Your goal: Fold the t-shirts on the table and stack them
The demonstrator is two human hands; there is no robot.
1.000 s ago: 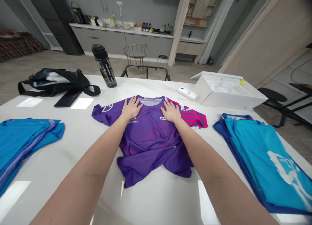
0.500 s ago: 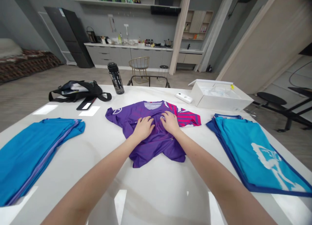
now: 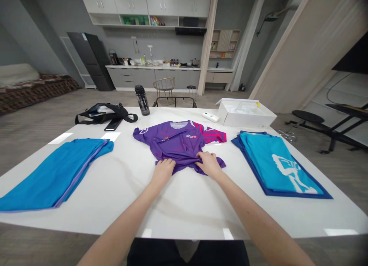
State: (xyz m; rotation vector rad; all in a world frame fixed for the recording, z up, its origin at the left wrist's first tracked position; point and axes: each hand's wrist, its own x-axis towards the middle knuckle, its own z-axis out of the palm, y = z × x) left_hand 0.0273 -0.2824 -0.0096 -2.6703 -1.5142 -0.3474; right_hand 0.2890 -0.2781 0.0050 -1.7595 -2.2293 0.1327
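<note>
A purple T-shirt (image 3: 175, 141) with a pink-and-red striped sleeve lies spread and rumpled in the middle of the white table, its collar pointing away from me. My left hand (image 3: 163, 172) is at the lower left part of the shirt, fingers curled over the cloth near the hem. On the lower right part, my right hand (image 3: 209, 164) pinches a bunched fold between thumb and fingers. Creases run across the fabric between both hands. The thumb of my left hand is mostly hidden.
Folded blue shirts (image 3: 60, 170) lie on the left, and a stack of blue shirts with a white print (image 3: 267, 158) on the right. Along the far edge are a black waist bag (image 3: 107, 113), phone (image 3: 113, 124), bottle (image 3: 142, 101), white remote-like object (image 3: 210, 117) and white box (image 3: 244, 119).
Both hands have come from the shirt's chest down towards its hem, closing on the cloth there. The lower part of the shirt is now gathered. The camera view has tilted upward.
</note>
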